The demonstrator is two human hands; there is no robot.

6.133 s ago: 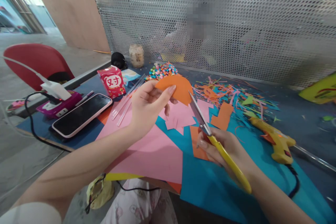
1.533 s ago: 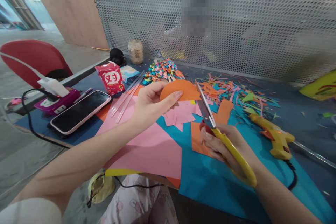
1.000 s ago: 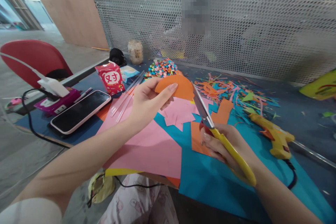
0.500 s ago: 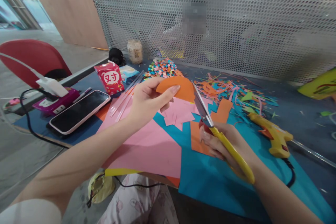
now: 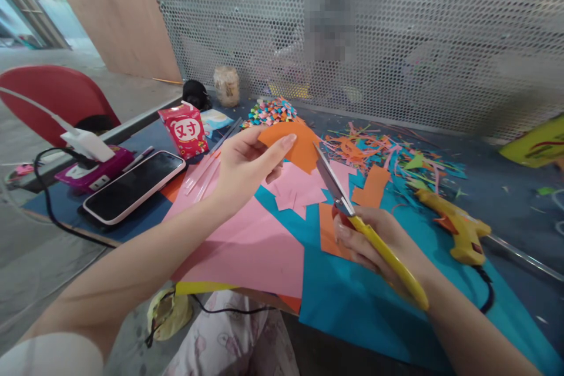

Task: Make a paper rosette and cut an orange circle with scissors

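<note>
Between thumb and fingers, my left hand (image 5: 251, 158) pinches a piece of orange paper (image 5: 304, 147) with a rounded top edge, held above the table. My right hand (image 5: 374, 241) grips yellow-handled scissors (image 5: 339, 188), whose blades point up and left and meet the paper's right edge. Beneath them lie cut pink paper pieces (image 5: 295, 188) and an orange paper scrap (image 5: 372, 185). A large pink sheet (image 5: 251, 252) and a blue sheet (image 5: 352, 299) cover the near part of the table.
A yellow glue gun (image 5: 458, 226) lies at the right, near a heap of paper strips (image 5: 374, 150). Folded paper bits (image 5: 273, 111) are piled at the back. To the left are a phone (image 5: 134, 188), a purple power strip (image 5: 94, 170) and a red snack packet (image 5: 185, 129).
My left hand and the orange paper have shifted slightly left, and the paper has turned so its right side hangs lower. The scissors have moved a little left with it.
</note>
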